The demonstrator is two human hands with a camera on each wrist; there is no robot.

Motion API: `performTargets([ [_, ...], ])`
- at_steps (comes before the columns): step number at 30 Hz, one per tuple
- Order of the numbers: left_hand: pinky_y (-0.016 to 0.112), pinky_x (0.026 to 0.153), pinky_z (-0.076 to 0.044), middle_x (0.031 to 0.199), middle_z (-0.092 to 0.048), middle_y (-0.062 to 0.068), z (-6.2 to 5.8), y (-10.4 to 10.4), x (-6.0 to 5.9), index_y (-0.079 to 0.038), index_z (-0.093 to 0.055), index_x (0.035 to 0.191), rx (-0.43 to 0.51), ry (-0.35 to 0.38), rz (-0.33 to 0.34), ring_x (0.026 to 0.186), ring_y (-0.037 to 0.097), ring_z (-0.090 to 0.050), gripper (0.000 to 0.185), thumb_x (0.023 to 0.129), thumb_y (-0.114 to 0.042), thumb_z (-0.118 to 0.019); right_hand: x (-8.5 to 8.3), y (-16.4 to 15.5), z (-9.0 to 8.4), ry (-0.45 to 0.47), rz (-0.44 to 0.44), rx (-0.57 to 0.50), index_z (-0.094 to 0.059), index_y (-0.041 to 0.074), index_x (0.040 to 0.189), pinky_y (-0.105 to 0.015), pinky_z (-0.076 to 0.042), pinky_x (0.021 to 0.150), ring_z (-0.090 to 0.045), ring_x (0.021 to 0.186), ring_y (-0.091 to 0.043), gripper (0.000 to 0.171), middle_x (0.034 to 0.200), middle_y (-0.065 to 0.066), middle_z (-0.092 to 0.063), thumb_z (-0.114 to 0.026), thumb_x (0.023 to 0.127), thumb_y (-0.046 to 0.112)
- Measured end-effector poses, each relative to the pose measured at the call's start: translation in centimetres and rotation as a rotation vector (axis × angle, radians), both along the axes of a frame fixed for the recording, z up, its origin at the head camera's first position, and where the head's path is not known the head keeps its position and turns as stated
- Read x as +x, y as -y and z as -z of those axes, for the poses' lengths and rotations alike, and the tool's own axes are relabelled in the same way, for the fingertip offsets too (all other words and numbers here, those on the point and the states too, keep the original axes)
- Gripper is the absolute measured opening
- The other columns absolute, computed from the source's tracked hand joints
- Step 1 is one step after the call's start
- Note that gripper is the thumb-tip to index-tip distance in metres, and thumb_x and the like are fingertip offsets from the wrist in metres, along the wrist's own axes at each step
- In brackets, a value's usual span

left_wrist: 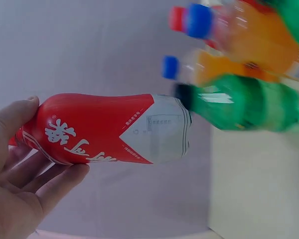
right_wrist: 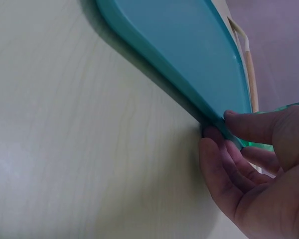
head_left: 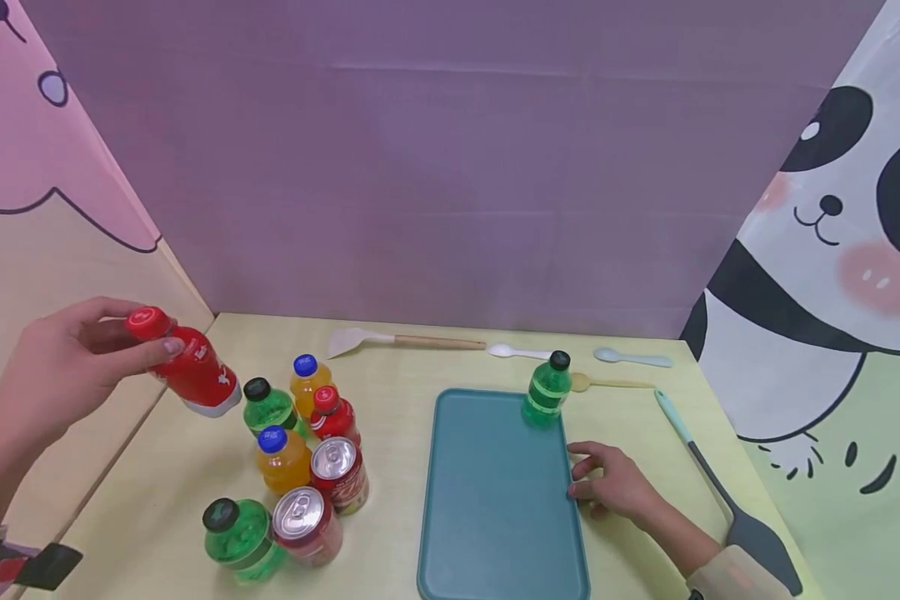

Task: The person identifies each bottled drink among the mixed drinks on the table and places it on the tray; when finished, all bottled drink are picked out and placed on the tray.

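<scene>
My left hand (head_left: 123, 337) grips a red drink bottle (head_left: 195, 372) by its neck and holds it tilted in the air over the table's left side. In the left wrist view, the fingers (left_wrist: 25, 164) wrap the red bottle (left_wrist: 109, 128). My right hand (head_left: 581, 479) lies on the table at the right rim of a teal tray (head_left: 495, 500). The right wrist view shows the thumb over the rim and the fingers (right_wrist: 209, 149) curled at its underside, pinching the tray (right_wrist: 184, 45). One green bottle (head_left: 547, 392) stands upright at the tray's far right corner.
Left of the tray stands a cluster: a green bottle (head_left: 268, 408), orange bottles (head_left: 281, 458), a red bottle (head_left: 333, 414), two cans (head_left: 339, 473) and another green bottle (head_left: 238, 537). A wooden-handled spatula (head_left: 397, 340), spoons (head_left: 633, 358) and a dark spatula (head_left: 720, 483) lie along the back and right.
</scene>
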State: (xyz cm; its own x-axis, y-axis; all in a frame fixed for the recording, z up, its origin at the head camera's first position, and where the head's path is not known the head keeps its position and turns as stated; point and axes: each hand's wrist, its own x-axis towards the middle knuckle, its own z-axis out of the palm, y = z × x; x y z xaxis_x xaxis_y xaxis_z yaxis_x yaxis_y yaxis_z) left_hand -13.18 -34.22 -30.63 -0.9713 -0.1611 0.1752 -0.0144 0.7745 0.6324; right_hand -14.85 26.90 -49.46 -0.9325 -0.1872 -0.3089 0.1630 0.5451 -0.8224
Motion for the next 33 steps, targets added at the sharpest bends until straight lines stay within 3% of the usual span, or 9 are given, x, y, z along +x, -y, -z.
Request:
performTargets([
  [7, 0.016, 0.061, -0.051, 0.129, -0.064, 0.023, -4.2, -4.8, -1.8, -0.009, -0.054, 0.142, 0.009, -0.048, 0.077, 0.113, 0.039, -0.059, 0.061, 0.095, -0.044, -0.072, -0.1, 0.0, -0.3, 0.013, -0.026, -0.014, -0.049, -0.006, 0.144, -0.041, -0.059, 0.055, -0.066, 0.074, -0.021, 0.072, 0.1, -0.012, -0.065, -0.081, 0.079, -0.003],
  [11, 0.016, 0.068, -0.054, 0.127, -0.067, 0.019, -5.5, -8.5, -3.0, -0.01, -0.057, 0.138, 0.045, -0.049, 0.193, 0.113, 0.037, -0.064, 0.059, 0.093, -0.042, -0.076, 0.0, 0.0, 0.0, 0.017, -0.028, -0.025, -0.048, -0.006, 0.145, -0.041, -0.059, 0.053, -0.065, 0.072, -0.022, 0.073, 0.096, -0.013, -0.065, -0.079, 0.078, -0.006],
  [13, 0.023, 0.074, -0.058, 0.126, -0.068, 0.016, -5.6, -10.5, -3.6, -0.011, -0.059, 0.136, 0.066, -0.035, 0.25, 0.113, 0.035, -0.066, 0.056, 0.092, -0.041, -0.077, 0.1, 0.0, 0.1, 0.015, -0.027, -0.03, -0.048, -0.006, 0.145, -0.041, -0.058, 0.053, -0.066, 0.071, -0.022, 0.074, 0.094, -0.013, -0.065, -0.079, 0.078, -0.006],
  [18, 0.042, 0.086, -0.062, 0.122, -0.07, 0.01, -5.0, -15.7, -5.2, -0.013, -0.062, 0.129, 0.118, -0.008, 0.381, 0.111, 0.028, -0.068, 0.046, 0.091, -0.033, -0.08, 0.2, 0.1, 0.4, 0.004, -0.031, -0.023, -0.047, -0.005, 0.146, -0.041, -0.058, 0.052, -0.066, 0.071, -0.022, 0.073, 0.095, -0.012, -0.065, -0.078, 0.08, -0.006],
  [23, 0.042, 0.086, -0.061, 0.121, -0.068, 0.006, -3.8, -20.6, -7.5, -0.014, -0.062, 0.127, 0.199, 0.013, 0.503, 0.11, 0.025, -0.066, 0.043, 0.091, -0.024, -0.081, 0.1, 0.1, 0.4, 0.007, -0.021, 0.007, -0.049, -0.004, 0.146, -0.04, -0.058, 0.052, -0.065, 0.072, -0.022, 0.072, 0.095, -0.011, -0.065, -0.077, 0.08, -0.007],
  [33, 0.039, 0.081, -0.063, 0.118, -0.067, 0.004, 0.2, -28.4, -11.7, -0.016, -0.062, 0.124, 0.243, 0.127, 0.581, 0.11, 0.025, -0.064, 0.046, 0.084, -0.022, -0.086, 0.0, 0.3, 0.4, 0.02, 0.017, 0.049, -0.051, 0.0, 0.145, -0.039, -0.058, 0.052, -0.064, 0.066, -0.022, 0.07, 0.095, -0.01, -0.064, -0.076, 0.08, -0.008],
])
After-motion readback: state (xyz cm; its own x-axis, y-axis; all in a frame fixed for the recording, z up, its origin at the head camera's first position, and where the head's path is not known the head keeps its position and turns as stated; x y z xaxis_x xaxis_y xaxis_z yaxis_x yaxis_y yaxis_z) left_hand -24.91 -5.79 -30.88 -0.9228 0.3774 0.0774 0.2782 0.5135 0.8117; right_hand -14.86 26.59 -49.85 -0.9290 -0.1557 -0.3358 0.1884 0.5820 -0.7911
